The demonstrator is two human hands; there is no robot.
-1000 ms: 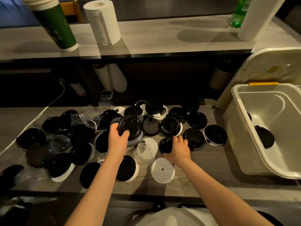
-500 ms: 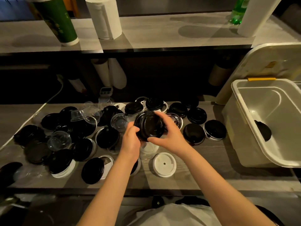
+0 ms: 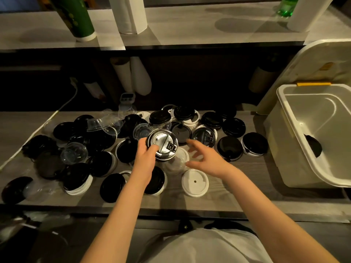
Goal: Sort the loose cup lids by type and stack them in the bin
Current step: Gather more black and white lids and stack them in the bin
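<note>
Head view: left grip point(image 3: 145, 160) holds black lids point(image 3: 162, 143), right grip point(image 3: 207, 160) spread alongside

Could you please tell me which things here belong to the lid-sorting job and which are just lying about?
Job: glossy black lid gripped by left hand; open right hand; loose black lids, white lid, clear lid on the counter; bin.
Lying about: green cup, paper towel roll, green bottle, timer.
</note>
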